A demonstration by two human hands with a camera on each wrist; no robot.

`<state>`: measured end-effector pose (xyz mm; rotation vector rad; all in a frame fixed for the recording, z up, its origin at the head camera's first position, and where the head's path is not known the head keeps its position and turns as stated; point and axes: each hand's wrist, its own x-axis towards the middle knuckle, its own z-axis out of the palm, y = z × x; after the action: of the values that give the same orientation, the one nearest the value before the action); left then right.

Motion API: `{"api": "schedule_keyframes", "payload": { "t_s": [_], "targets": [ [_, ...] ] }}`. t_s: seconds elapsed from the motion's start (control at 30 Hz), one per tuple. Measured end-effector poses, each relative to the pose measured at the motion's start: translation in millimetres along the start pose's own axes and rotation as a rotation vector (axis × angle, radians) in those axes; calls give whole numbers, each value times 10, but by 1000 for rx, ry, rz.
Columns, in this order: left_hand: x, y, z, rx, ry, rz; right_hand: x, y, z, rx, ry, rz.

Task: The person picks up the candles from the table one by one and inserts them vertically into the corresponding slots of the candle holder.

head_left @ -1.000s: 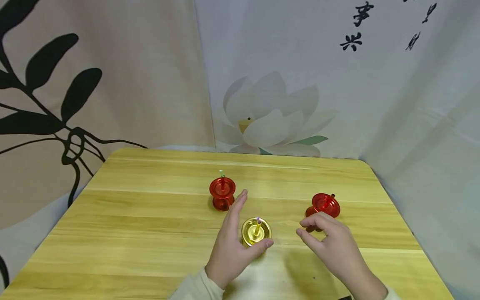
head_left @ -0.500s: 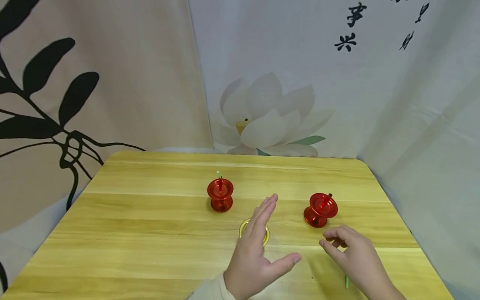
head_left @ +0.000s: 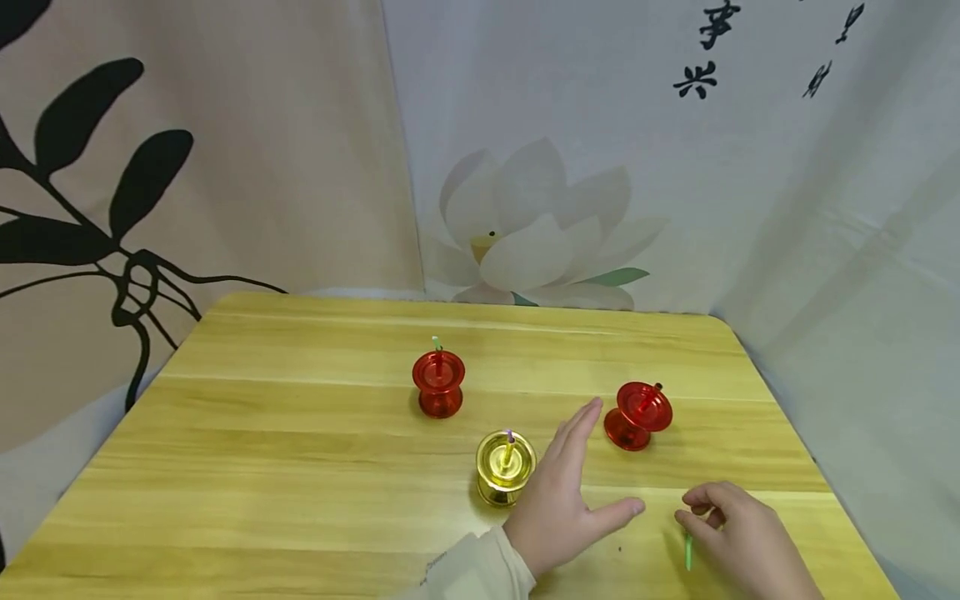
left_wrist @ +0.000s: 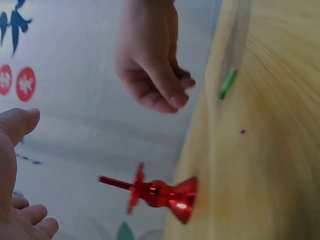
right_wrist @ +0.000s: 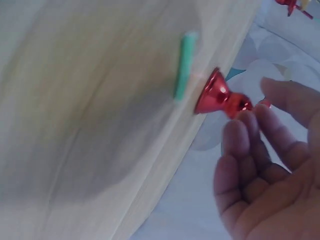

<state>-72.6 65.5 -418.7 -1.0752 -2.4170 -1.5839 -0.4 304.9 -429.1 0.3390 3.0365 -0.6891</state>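
My left hand [head_left: 566, 500] is held over the table with thumb and fingers spread, just right of a gold candle holder [head_left: 501, 477] with a purple-tipped stem. My right hand [head_left: 742, 533] hovers at the lower right, fingers loosely bent and nothing between them. Just below it on the wood lies a short green stick [head_left: 688, 552], seen also as a green stick [right_wrist: 185, 67] in the right wrist view. Beyond both hands stands a red candle holder [head_left: 637, 412] with a dark-tipped stem. The left wrist view shows this red candle holder [left_wrist: 160, 194] from the side.
Another red candle holder [head_left: 438, 387], with a pale green tip on its stem, stands farther back at the left. A tiny purple speck [left_wrist: 242, 131] lies on the wooden table [head_left: 262, 500]. Printed curtains [head_left: 315, 167] hang close behind the table's back edge.
The left hand has swept right, past the gold candle holder and away from it. My right hand has drawn back from the right red candle holder toward the lower right, and the green stick has come into sight.
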Motion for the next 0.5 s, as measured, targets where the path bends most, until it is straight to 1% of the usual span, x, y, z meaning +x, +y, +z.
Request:
{"api": "schedule_keyframes", "payload": {
  "t_s": [0.1, 0.23, 0.4, 0.5],
  "targets": [
    [73, -55, 96, -63, -18, -102, 1, 92, 2, -49, -78, 34],
    [157, -140, 209, -104, -25, -212, -7, 176, 35, -115, -133, 45],
    [245, -220, 364, -158, -21, -335, -10, 186, 116, -109, -180, 59],
    [310, -254, 455, -170, -8, -395, -21, 152, 176, -100, -168, 52]
  ]
}}
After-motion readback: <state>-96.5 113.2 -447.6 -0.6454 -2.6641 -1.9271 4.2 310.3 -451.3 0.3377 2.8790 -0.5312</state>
